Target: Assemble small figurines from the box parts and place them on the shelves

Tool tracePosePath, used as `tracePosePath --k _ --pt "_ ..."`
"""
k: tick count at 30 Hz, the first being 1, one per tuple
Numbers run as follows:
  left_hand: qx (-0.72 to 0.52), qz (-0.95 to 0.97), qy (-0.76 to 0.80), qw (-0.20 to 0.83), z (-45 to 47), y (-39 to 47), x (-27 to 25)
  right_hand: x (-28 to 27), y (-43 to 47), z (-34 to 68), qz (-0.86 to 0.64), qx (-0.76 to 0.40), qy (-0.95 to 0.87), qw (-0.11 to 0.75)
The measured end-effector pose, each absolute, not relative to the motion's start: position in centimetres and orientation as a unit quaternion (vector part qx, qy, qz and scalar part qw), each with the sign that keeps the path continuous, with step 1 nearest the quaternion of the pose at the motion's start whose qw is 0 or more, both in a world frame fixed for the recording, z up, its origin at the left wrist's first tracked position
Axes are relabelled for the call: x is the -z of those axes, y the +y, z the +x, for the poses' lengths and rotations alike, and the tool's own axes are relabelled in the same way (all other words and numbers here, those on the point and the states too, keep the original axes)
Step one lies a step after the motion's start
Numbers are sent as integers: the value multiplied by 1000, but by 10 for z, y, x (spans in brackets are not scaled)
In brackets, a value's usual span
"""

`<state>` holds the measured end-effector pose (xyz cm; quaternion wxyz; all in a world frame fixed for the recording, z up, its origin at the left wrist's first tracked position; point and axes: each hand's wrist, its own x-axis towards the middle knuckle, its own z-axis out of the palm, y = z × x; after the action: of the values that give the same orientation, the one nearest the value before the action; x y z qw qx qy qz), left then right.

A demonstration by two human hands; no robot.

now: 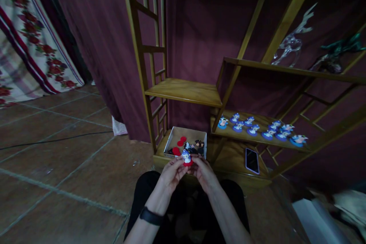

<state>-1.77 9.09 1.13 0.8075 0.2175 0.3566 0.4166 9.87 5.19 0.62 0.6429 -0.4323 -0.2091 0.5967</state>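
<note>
Flowered cloth (31, 26): hangs on the left, white with red roses and dark stripes.
Floor (57, 167): brown tiles with pale joints, crossed by a thin black cable (57, 143).
Curtain (94, 45): dark purple-red, left of the wooden shelf unit (183, 90).
Black wristband (151, 216): around the left wrist.
Left hand (171, 173): its fingers grip the small figurine (186, 156) from the left.
Open box (194, 134): on the bottom shelf, just beyond the hands; red discs (180, 143) and dark pieces (199, 145) lie inside.
Figurine's place: upright between both hands, in front of the box's near side; blue and white above, red base below.
Right hand (203, 171): its fingers are closed on the figurine's right side.
Shelf figurines (253, 129): a group on the low shelf to the right, most with purple or blue bases.
Phone (252, 161): flat on the bottom shelf, right of the box, screen dark.
Clear deer ornament (291, 42): on the higher shelf, right.
Green ornament (343, 45): farther right, same shelf.
</note>
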Motion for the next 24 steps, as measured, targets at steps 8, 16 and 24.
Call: tracePosePath --k 8,16,24 --pt "-397 225 370 809 -22 89 -12 -12 54 98 -490 -580 -222 612" --pt "-443 234 399 769 -17 87 -21 0 61 95 -434 -606 -184 641" --pt "-421 191 360 810 -19 93 -11 2 60 97 -469 -569 -215 641"
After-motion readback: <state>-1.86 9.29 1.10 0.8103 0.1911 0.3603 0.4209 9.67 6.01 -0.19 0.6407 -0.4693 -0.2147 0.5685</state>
